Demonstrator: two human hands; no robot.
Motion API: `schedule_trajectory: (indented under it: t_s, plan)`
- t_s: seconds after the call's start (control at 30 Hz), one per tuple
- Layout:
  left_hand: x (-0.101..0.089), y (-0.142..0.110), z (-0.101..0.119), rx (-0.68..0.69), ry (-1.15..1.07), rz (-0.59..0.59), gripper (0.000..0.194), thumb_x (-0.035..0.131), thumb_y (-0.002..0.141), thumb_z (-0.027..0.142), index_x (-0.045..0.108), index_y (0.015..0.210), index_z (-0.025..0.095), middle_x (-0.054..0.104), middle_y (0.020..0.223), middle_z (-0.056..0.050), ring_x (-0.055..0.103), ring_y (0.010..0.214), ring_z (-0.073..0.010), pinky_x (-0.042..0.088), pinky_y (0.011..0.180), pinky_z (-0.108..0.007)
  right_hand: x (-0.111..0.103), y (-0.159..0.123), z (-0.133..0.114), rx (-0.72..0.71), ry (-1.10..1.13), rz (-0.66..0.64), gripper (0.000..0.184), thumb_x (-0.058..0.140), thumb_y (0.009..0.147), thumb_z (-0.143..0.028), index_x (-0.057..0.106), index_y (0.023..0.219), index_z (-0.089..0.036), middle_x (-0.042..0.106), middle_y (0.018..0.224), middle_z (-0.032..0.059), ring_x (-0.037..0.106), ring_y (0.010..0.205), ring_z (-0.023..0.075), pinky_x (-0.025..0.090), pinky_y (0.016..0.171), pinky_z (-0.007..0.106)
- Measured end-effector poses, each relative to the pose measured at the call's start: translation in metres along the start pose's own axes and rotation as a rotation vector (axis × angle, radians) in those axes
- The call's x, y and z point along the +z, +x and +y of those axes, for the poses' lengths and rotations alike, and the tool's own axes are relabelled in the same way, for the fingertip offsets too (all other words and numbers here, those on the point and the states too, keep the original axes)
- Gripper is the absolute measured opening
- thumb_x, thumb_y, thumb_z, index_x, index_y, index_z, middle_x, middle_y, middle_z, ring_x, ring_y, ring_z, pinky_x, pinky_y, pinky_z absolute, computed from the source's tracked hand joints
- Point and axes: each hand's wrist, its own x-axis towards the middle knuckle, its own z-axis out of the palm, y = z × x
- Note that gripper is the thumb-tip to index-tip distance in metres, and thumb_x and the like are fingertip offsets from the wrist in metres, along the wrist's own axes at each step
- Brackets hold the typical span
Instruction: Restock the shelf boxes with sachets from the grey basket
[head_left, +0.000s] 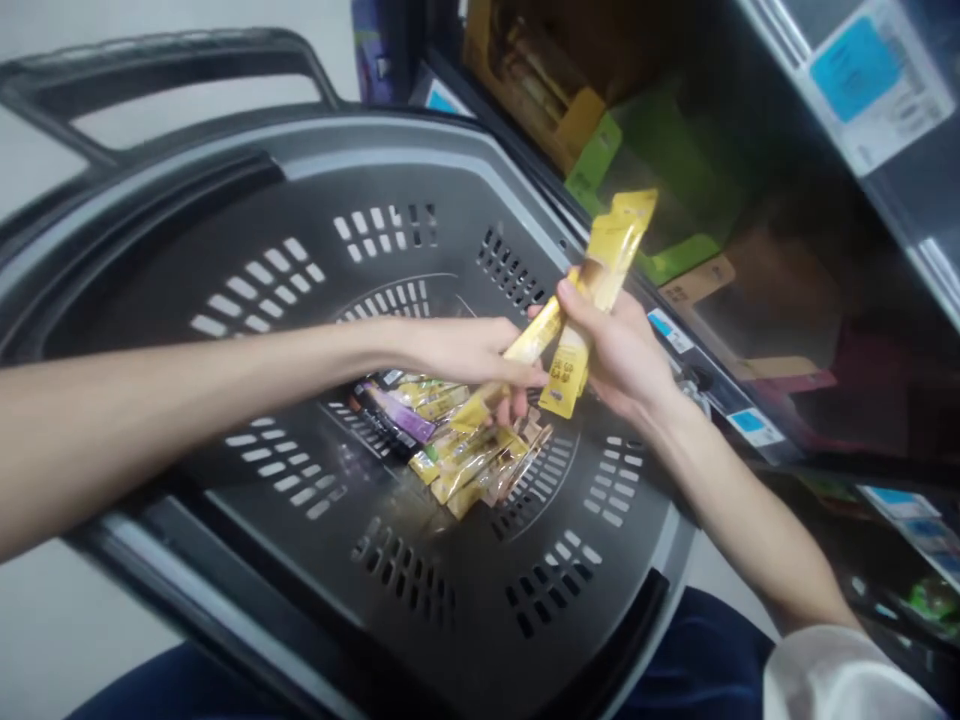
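My right hand [626, 345] is closed around long yellow snack packets [619, 235], held tilted above the basket with the thumb across them. Over the basket's middle, my left hand [480, 350] grips another slim yellow packet [536, 335], whose upper end meets the fingers of my right hand. Both hands are close together, nearly touching. Below them, in the dark grey shopping basket [292, 560], lies a loose pile of yellow packets [476, 470]. A purple packet [405, 412] and a black packet [375, 420] lie at the pile's left side.
Shop shelving stands along the right, with open display boxes, among them a green box [675, 190] and a brown box [765, 290]. Blue-and-white price labels [862, 75] line the shelf edges. The basket's black handle [187, 60] sticks up at the upper left.
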Motion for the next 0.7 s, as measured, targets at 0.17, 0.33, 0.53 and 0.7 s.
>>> schedule_trajectory:
  t_s: [0.17, 0.33, 0.53, 0.7]
  plan:
    - [-0.005, -0.002, 0.007, 0.012, -0.002, 0.11, 0.039, 0.061, 0.091, 0.042, 0.069, 0.068, 0.012, 0.064, 0.057, -0.011, 0.062, 0.05, -0.0181, 0.05, 0.05, -0.028, -0.004, 0.001, -0.001, 0.015, 0.035, 0.024, 0.038, 0.083, 0.081, -0.046, 0.056, 0.096, -0.023, 0.067, 0.088, 0.0002, 0.067, 0.08, 0.0163, 0.058, 0.07, 0.031]
    - [0.002, 0.001, 0.021, 0.063, -0.214, 0.395, 0.032, 0.053, 0.097, 0.042, 0.061, 0.079, 0.016, 0.054, 0.051, -0.001, 0.052, 0.039, -0.0128, 0.048, 0.044, -0.026, -0.005, -0.001, -0.002, 0.105, 0.109, 0.045, 0.026, 0.071, 0.089, -0.043, 0.056, 0.091, -0.022, 0.063, 0.08, -0.0019, 0.059, 0.07, 0.0127, 0.054, 0.073, 0.03]
    - [0.006, 0.002, 0.017, 0.051, -0.18, 0.367, 0.051, 0.052, 0.095, 0.063, 0.063, 0.081, 0.015, 0.052, 0.059, 0.001, 0.039, 0.038, -0.0045, 0.029, 0.038, -0.017, -0.004, -0.003, -0.001, 0.029, 0.02, 0.099, 0.026, 0.063, 0.091, -0.048, 0.06, 0.087, -0.022, 0.06, 0.076, -0.0009, 0.056, 0.068, 0.0152, 0.053, 0.072, 0.032]
    - [0.009, 0.005, 0.01, 0.03, -0.113, 0.346, 0.063, 0.052, 0.089, 0.075, 0.069, 0.085, 0.015, 0.061, 0.062, -0.003, 0.042, 0.041, -0.0061, 0.029, 0.039, -0.02, 0.0, -0.006, 0.002, 0.058, 0.068, 0.079, 0.031, 0.075, 0.084, -0.048, 0.062, 0.094, -0.022, 0.066, 0.08, 0.001, 0.065, 0.078, 0.0202, 0.058, 0.075, 0.038]
